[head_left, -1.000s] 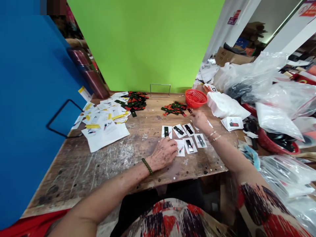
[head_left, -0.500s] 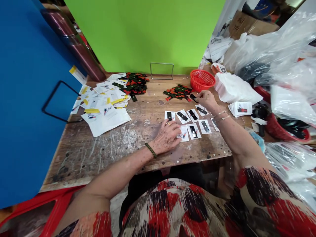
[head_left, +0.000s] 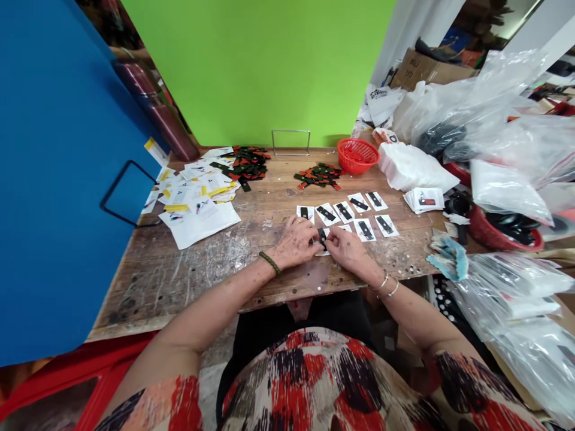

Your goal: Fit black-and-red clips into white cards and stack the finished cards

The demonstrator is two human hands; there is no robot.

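My left hand rests at the front of the wooden table, fingers curled, its tips against the left side of a small flat black strip. From the other side, my right hand pinches the same strip with thumb and fingers. Beneath the strip lies a small white printed card, mostly covered by my hands. Around my hands, several similar cards are spread in two rows, each with a black strip on it, such as the card behind and the card at the right.
Two piles of black and red strips, one small and one larger, lie further back. A red basket stands near white foam sheets. Loose cards cover the left; a card stack sits right. Plastic bags crowd the right side.
My right hand has come from beside the small strip pile down to my left hand, bringing a black strip onto a front-row card. My left hand's fingers have curled in toward it.
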